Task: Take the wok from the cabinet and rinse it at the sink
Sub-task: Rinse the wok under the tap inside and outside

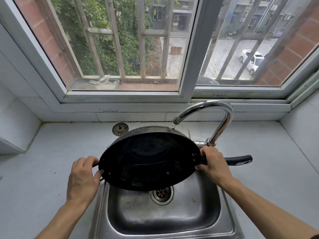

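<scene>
**Item: wok held over sink, rinse under way**

**Location.** Black wok (150, 159) held above the steel sink (198, 219), clear of the basin floor; its lower rim hangs just over the drain (162, 193). The far rim sits directly beneath the faucet (207, 114) spout.

**Progress.** Fetching from the cabinet is judged complete, since the wok is already at the sink. A thin trickle of water falls from the spout onto the far rim, so rinsing appears begun but not finished. The dark interior shows faint sheen; how wet it is cannot be told. Left to do, by judgement: run water round the whole bowl, tip it out, shut off the tap.

**Orientation.** Bowl tilted, open face turned toward the wearer and slightly up, far rim high, near rim low, so water would drain into the basin. Long axis runs left to right: the long handle (239, 161) points right, out over the surface (51, 152), roughly level; a small helper handle sits at the left rim, mostly hidden.

**Grips.**
- Left hand (82, 176): fingers curled closed round the left rim and helper handle, thumb pressed against the rim edge.
- Right hand (214, 164): wrapped closed about the base of the long handle where it meets the bowl, fingertips on the rim.

**Nearby.** A loose strainer plug (120, 129) lies on the surface behind the sink, left of the faucet, apart from the wok.
</scene>
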The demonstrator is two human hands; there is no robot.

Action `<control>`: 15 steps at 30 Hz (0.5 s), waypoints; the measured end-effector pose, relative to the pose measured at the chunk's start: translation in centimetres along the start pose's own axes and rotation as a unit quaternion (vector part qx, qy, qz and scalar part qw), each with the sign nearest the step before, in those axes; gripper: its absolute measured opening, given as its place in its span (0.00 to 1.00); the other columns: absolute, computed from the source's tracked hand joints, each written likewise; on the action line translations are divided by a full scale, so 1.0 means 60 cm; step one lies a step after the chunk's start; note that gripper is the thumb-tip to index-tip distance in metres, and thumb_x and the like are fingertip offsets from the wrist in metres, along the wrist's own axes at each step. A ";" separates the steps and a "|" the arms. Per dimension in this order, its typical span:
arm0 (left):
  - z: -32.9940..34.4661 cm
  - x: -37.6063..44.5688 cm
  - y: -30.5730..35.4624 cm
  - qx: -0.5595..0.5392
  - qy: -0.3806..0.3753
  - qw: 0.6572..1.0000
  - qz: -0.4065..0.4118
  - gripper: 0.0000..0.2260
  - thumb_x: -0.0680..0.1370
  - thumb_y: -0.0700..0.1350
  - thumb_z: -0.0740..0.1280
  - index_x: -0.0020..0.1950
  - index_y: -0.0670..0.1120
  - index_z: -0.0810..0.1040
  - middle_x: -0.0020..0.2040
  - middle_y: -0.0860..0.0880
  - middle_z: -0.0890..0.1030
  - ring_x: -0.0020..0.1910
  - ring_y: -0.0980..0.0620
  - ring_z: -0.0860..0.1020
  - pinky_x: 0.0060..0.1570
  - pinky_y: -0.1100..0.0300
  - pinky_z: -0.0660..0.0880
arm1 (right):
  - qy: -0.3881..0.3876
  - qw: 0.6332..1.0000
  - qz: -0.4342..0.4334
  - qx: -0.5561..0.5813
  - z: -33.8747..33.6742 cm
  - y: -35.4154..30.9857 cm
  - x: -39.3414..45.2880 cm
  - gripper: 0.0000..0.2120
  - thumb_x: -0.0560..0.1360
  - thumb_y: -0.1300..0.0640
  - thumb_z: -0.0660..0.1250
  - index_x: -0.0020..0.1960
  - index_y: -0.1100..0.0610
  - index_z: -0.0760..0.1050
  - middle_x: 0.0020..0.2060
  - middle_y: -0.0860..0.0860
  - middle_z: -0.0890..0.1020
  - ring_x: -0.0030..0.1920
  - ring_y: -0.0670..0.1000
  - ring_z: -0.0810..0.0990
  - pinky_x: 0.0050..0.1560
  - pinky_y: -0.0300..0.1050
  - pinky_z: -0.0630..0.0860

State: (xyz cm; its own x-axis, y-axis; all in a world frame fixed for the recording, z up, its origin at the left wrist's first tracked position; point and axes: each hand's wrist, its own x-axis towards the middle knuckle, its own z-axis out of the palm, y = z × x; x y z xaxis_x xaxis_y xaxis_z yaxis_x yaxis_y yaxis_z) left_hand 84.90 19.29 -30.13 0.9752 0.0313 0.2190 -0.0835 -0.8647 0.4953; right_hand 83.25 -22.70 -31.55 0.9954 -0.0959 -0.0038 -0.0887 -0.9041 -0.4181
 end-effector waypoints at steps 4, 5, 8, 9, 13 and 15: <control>0.007 0.017 0.018 0.003 -0.008 1.000 0.030 0.15 0.67 0.33 0.77 0.48 0.45 0.77 0.43 0.48 0.77 0.46 0.46 0.72 0.41 0.54 0.71 | 0.005 0.999 0.034 0.012 0.002 0.018 -0.025 0.21 0.62 0.55 0.80 0.42 0.47 0.68 0.40 0.42 0.72 0.42 0.48 0.71 0.42 0.45 0.72; 0.010 0.022 0.023 0.002 -0.011 0.999 0.036 0.15 0.67 0.33 0.77 0.48 0.45 0.77 0.44 0.47 0.77 0.46 0.45 0.73 0.41 0.54 0.71 | 0.006 0.999 0.042 0.016 0.001 0.022 -0.031 0.21 0.62 0.55 0.80 0.42 0.47 0.68 0.39 0.42 0.72 0.42 0.48 0.71 0.41 0.45 0.71; 0.020 0.037 0.040 0.004 -0.017 0.998 0.057 0.16 0.66 0.33 0.78 0.48 0.44 0.77 0.43 0.47 0.77 0.46 0.43 0.74 0.40 0.52 0.74 | 0.012 0.997 0.066 0.030 -0.004 0.036 -0.046 0.24 0.61 0.56 0.80 0.40 0.44 0.65 0.38 0.41 0.72 0.41 0.47 0.70 0.39 0.43 0.66; 0.024 0.041 0.046 0.005 -0.019 0.998 0.064 0.16 0.65 0.33 0.78 0.47 0.44 0.77 0.43 0.46 0.77 0.46 0.43 0.74 0.40 0.51 0.74 | 0.016 0.997 0.074 0.034 -0.005 0.040 -0.051 0.24 0.61 0.56 0.80 0.39 0.43 0.64 0.38 0.41 0.72 0.41 0.47 0.70 0.38 0.43 0.66; 0.036 0.057 0.072 0.003 -0.024 0.995 0.092 0.16 0.65 0.33 0.78 0.48 0.43 0.78 0.43 0.46 0.77 0.45 0.43 0.73 0.39 0.49 0.75 | 0.026 0.993 0.103 0.042 -0.011 0.059 -0.072 0.24 0.61 0.56 0.80 0.39 0.44 0.64 0.37 0.42 0.72 0.41 0.47 0.70 0.38 0.44 0.67; 0.042 0.063 0.084 0.003 -0.026 0.994 0.105 0.16 0.65 0.33 0.77 0.48 0.43 0.78 0.44 0.46 0.77 0.45 0.43 0.73 0.39 0.49 0.75 | 0.028 0.993 0.107 0.046 -0.014 0.068 -0.082 0.23 0.61 0.57 0.80 0.39 0.44 0.65 0.37 0.42 0.73 0.40 0.46 0.71 0.38 0.42 0.67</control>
State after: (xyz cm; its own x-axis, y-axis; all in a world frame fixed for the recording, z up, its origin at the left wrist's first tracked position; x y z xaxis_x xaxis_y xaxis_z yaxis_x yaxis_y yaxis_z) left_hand 88.67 13.78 -28.88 0.9458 -0.1760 0.2730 -0.2853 -0.8521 0.4389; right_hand 77.95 -26.26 -32.50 0.9501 -0.3075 -0.0522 -0.2921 -0.8185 -0.4947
